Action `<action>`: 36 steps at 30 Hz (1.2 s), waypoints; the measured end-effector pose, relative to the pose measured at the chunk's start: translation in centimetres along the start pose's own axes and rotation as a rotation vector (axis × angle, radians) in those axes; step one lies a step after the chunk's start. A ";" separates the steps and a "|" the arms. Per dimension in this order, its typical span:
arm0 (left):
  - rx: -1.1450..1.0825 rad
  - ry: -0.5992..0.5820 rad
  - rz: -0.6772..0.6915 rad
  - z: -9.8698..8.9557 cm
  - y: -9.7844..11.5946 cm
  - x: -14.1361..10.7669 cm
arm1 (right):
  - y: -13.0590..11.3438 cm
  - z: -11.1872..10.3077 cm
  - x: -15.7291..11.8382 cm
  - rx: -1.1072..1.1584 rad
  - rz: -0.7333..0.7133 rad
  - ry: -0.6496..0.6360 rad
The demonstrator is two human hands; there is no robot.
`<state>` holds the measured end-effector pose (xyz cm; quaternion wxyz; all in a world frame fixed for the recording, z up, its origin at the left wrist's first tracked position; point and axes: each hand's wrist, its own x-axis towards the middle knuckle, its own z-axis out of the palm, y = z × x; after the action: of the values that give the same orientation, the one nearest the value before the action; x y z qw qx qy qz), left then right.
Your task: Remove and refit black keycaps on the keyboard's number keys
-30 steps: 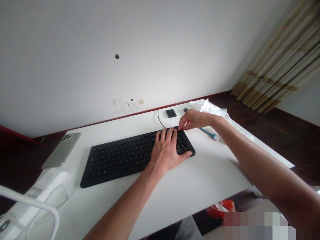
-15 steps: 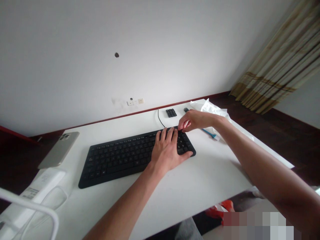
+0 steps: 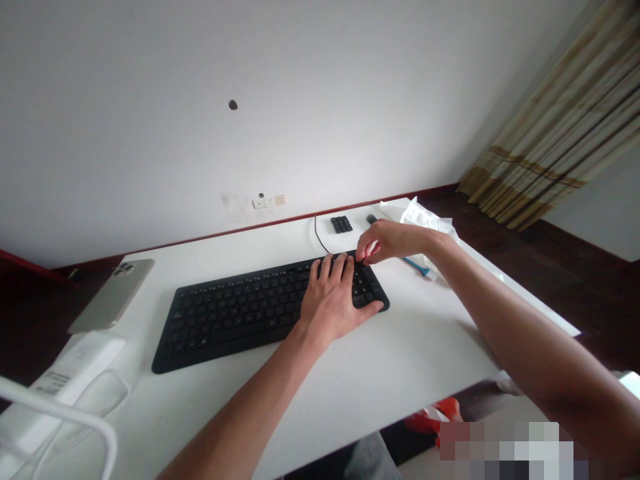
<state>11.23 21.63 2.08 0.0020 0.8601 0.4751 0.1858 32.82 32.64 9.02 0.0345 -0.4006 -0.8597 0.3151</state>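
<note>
A black keyboard (image 3: 235, 313) lies slanted on the white table (image 3: 400, 360), its cable running from the back edge. My left hand (image 3: 331, 293) rests spread over the right part of the keys, thumb stretched to the keyboard's right edge. Beside it, at the keyboard's back right corner, my right hand (image 3: 373, 243) bends down with its fingers pinched together. What those fingertips hold, if anything, is hidden. Behind the keyboard sits a small block of loose black keycaps (image 3: 341, 224). A blue-handled brush (image 3: 417, 267) lies partly under my right wrist.
On the left are a phone (image 3: 117, 293) and a white power strip (image 3: 65, 380) with a thick white cable (image 3: 65, 410). Crumpled white plastic (image 3: 425, 217) lies at the back right. Wall sockets (image 3: 269, 201) and a curtain (image 3: 545, 133) are beyond the table.
The view has shifted slightly, so the table and its items appear a little further left. Both hands keep nearly the same pose on the keyboard.
</note>
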 end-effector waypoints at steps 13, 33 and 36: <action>-0.006 0.009 -0.007 -0.3 0.1 0.0 | -0.2 -0.3 -0.3 0.026 -0.013 0.024; -0.002 0.011 0.009 0.1 -0.1 -0.2 | -4.1 3.4 2.8 1.159 -0.143 0.355; 0.009 0.003 0.007 0.1 -0.1 -0.2 | -4.0 4.5 4.2 1.090 -0.128 0.351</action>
<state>11.11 21.48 1.86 -0.0032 0.8614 0.4730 0.1849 25.95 31.42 6.90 0.3972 -0.3185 -0.5772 0.6385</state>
